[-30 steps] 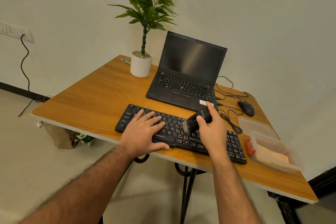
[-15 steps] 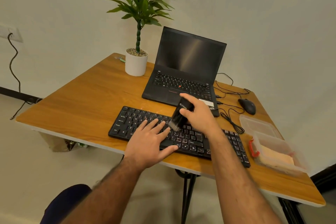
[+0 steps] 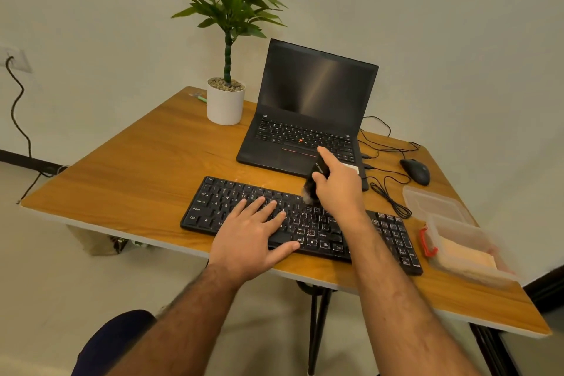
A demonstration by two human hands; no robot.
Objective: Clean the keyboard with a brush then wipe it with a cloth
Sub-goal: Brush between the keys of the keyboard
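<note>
A black keyboard [image 3: 213, 207] lies along the front of the wooden table [image 3: 137, 180]. My left hand [image 3: 250, 238] rests flat on its middle keys with the fingers spread. My right hand [image 3: 338, 189] grips a small black brush [image 3: 314, 180], index finger stretched along its top. The bristles point down and touch the keyboard's upper rows near the middle. A clear plastic box [image 3: 464, 256] at the right holds a folded beige cloth [image 3: 470, 262].
An open black laptop [image 3: 308, 113] stands behind the keyboard. A potted plant [image 3: 225, 104] sits at the back left. A black mouse [image 3: 416, 171] with loose cables and the box's clear lid [image 3: 433, 201] lie at the right. The table's front edge runs just under my wrists.
My right hand has carried the brush leftward and up across the keys, from the right-of-centre area to the upper middle rows. My left hand has stayed flat on the keyboard.
</note>
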